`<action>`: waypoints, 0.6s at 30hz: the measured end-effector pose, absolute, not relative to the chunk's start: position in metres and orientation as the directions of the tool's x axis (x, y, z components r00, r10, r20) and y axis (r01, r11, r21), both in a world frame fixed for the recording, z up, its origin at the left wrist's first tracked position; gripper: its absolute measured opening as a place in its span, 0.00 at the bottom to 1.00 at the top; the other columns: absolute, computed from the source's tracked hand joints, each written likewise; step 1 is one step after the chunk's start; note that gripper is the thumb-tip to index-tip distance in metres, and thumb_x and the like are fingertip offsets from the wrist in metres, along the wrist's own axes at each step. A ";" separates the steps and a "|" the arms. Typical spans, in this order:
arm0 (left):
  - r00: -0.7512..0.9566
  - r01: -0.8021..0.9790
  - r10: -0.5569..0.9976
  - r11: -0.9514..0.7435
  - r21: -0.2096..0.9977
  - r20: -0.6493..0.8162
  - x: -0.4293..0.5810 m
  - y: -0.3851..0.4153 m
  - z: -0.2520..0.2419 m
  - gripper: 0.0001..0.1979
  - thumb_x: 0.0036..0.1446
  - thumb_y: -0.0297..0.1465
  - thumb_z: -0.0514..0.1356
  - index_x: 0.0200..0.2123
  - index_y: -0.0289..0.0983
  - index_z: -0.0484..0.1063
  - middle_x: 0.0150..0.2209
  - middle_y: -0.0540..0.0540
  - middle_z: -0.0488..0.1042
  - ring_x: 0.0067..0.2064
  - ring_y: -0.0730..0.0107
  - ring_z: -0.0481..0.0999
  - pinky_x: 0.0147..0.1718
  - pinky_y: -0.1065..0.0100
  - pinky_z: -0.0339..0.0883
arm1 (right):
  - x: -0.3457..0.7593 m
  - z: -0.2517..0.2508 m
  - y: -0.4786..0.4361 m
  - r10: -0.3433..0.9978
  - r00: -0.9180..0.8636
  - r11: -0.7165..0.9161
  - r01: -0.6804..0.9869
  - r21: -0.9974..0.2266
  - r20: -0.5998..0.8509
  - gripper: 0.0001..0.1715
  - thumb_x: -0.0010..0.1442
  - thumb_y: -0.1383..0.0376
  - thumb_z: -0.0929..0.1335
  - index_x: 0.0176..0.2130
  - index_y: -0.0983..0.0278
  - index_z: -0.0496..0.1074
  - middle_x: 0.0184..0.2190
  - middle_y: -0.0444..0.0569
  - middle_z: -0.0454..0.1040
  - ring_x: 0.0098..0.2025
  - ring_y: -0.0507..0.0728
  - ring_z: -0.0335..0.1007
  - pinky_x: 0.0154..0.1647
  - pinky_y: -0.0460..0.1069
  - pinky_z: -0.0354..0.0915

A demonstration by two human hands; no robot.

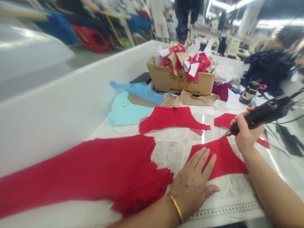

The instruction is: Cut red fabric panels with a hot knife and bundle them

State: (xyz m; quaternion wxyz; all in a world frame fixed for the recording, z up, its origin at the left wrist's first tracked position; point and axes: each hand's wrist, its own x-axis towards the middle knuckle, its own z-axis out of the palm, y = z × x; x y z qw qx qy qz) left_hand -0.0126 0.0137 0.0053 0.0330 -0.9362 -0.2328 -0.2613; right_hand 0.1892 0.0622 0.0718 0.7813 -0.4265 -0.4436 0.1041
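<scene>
My left hand [193,180] lies flat, fingers stretched out, on a cut red fabric piece [223,155] with curved edges. A yellow bangle circles its wrist. My right hand [247,134] is wrapped round a black corded power tool [263,112]. The tool's thin, pointed metal tip is at the upper edge of that same fabric piece; whether it touches cannot be made out. Farther back are another red fabric piece [173,118] and a smaller red piece [223,120], partly behind the tool. A long red cloth [95,167] with jagged edges spreads out left of my hands.
A cardboard box [182,83] full of red, white and brown scraps stands at the back. Near it lie blue sheet material [140,91], a light-blue panel [125,110] and a bottle [249,92]. A measuring tape [228,209] runs along the front. A white wall [71,104] borders the left.
</scene>
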 end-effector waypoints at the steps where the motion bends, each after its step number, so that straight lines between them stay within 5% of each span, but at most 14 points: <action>1: 0.750 0.457 0.418 -0.888 0.055 0.513 -0.013 0.014 0.006 0.37 0.70 0.53 0.42 0.61 0.27 0.68 0.59 0.29 0.73 0.62 0.44 0.71 0.58 0.53 0.69 | 0.190 0.072 0.062 0.542 0.590 0.611 0.211 -0.763 0.598 0.18 0.55 0.68 0.72 0.44 0.62 0.64 0.22 0.34 0.71 0.19 0.51 0.70 0.22 0.48 0.68; 11: 0.740 0.455 0.474 -0.875 0.163 0.478 -0.015 0.022 0.004 0.32 0.73 0.46 0.45 0.66 0.28 0.60 0.58 0.32 0.74 0.61 0.46 0.73 0.56 0.51 0.72 | 0.190 0.064 0.069 0.524 0.613 0.591 0.240 -0.771 0.592 0.13 0.52 0.67 0.72 0.37 0.62 0.66 0.20 0.35 0.71 0.19 0.52 0.70 0.22 0.48 0.69; 18: 0.708 0.435 0.502 -0.864 0.253 0.497 -0.014 0.028 0.014 0.22 0.69 0.23 0.47 0.65 0.28 0.59 0.56 0.35 0.75 0.59 0.53 0.74 0.59 0.54 0.72 | 0.181 0.081 0.036 0.603 0.508 0.632 0.166 -0.757 0.615 0.16 0.57 0.69 0.71 0.45 0.60 0.65 0.23 0.35 0.70 0.22 0.51 0.70 0.24 0.48 0.69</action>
